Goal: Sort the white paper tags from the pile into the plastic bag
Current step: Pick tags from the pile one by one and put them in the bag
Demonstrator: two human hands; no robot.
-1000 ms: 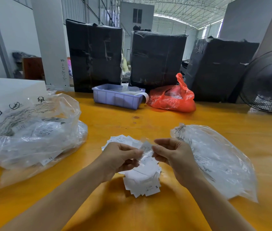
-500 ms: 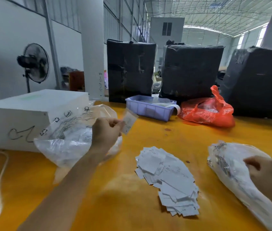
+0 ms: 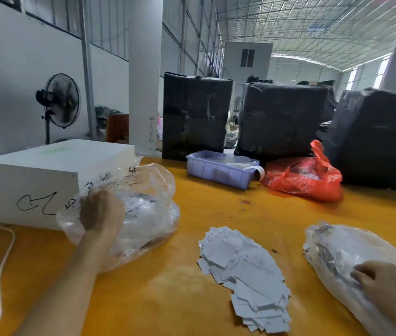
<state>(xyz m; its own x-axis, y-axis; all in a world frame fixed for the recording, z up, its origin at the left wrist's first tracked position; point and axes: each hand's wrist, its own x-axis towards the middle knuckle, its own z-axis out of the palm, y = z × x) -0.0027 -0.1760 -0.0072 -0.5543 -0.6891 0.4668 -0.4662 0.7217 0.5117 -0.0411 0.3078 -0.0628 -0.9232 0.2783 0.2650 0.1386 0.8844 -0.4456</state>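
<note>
Since half a second ago, my left hand (image 3: 101, 212) has dropped from mid-air, where it pinched a tag, onto the left bag (image 3: 148, 209); that tag is no longer in sight. I see this hand with fingers curled against the crumpled plastic at the bag's near-left side, but I cannot tell whether it grasps the plastic or a tag. My right hand (image 3: 386, 284) rests on the right bag (image 3: 333, 253) at the near right, fingers curled and pressing the plastic; whether it grips it I cannot tell. Between the two bags the pile of tags (image 3: 245, 265) lies spread on the yellow tabletop (image 3: 252, 212), touched by neither hand. Both bags show printed tags through the plastic. Behind the left bag stands a white box (image 3: 34, 180). Farther off sit a lilac tray (image 3: 218, 169) and a red bag (image 3: 306, 180).
</note>
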